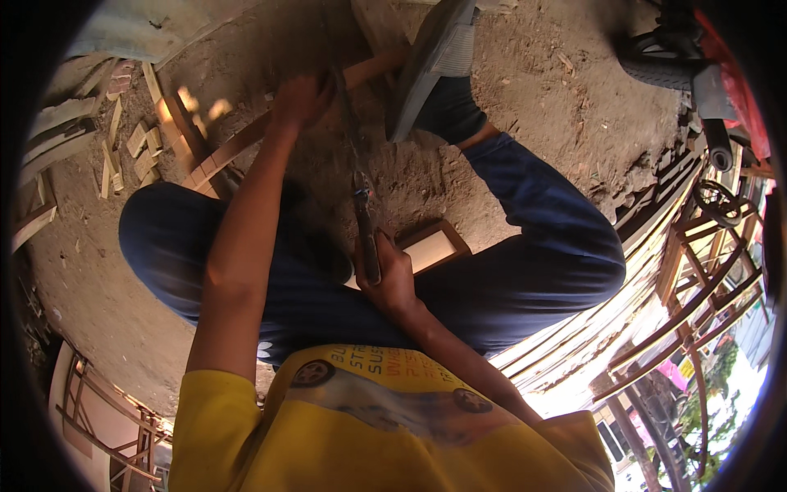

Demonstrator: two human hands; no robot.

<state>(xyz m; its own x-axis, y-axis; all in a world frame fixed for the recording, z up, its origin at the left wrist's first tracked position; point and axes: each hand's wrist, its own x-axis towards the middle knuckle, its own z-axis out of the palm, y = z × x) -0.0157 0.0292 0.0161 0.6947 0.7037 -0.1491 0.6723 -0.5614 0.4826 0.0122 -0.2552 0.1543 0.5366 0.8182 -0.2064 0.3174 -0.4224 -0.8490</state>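
Observation:
My right hand (pixel 387 266) is closed round the handle of a long, narrow dark tool (pixel 358 193), which points away from me between my legs. My left hand (pixel 299 102) is out over a reddish wooden strip (pixel 234 148), beside the tool's far part; its fingers are blurred and shadowed, so their grip is unclear. The strip runs diagonally across the dirt ground (pixel 525 74). A pale board with a wooden rim (pixel 438 238) lies partly under my bent right leg.
Wood offcuts (pixel 143 152) litter the left. My shod foot (pixel 434 61) rests near the top. At right are a black tyre (pixel 656 70), red plastic (pixel 742 98), stacked timber (pixel 648 197) and wooden frames (pixel 680 328). More frames (pixel 106 410) stand at lower left.

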